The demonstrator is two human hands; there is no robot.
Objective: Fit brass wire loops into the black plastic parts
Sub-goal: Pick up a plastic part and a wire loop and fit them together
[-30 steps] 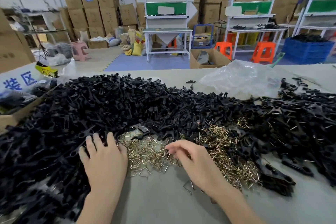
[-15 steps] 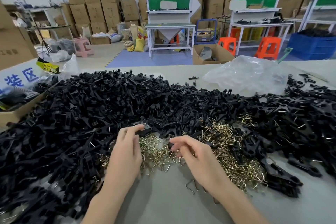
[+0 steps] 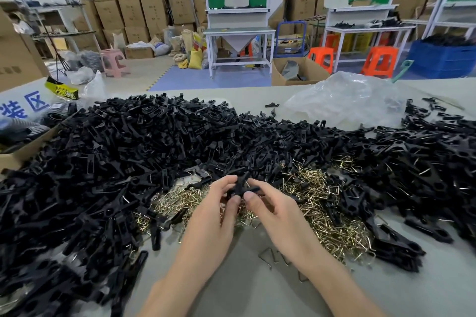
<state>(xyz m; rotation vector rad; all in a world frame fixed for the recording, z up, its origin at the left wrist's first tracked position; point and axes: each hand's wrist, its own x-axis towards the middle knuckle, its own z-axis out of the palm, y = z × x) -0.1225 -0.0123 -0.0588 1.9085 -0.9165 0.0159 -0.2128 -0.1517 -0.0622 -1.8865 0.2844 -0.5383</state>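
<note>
One black plastic part [image 3: 242,186], seemingly light and stiff, sits pinched by its arms between my left grip [image 3: 211,211] and right grip [image 3: 273,211]; brass wire loops [image 3: 322,203] heaped at three o'clock.

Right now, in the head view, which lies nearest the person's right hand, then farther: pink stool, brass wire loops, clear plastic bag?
From the right hand, pinching a black plastic part:
1. Brass wire loops, on the table right beside it.
2. Clear plastic bag, table's far side, to the right.
3. Pink stool, beyond the table, far left.
</note>
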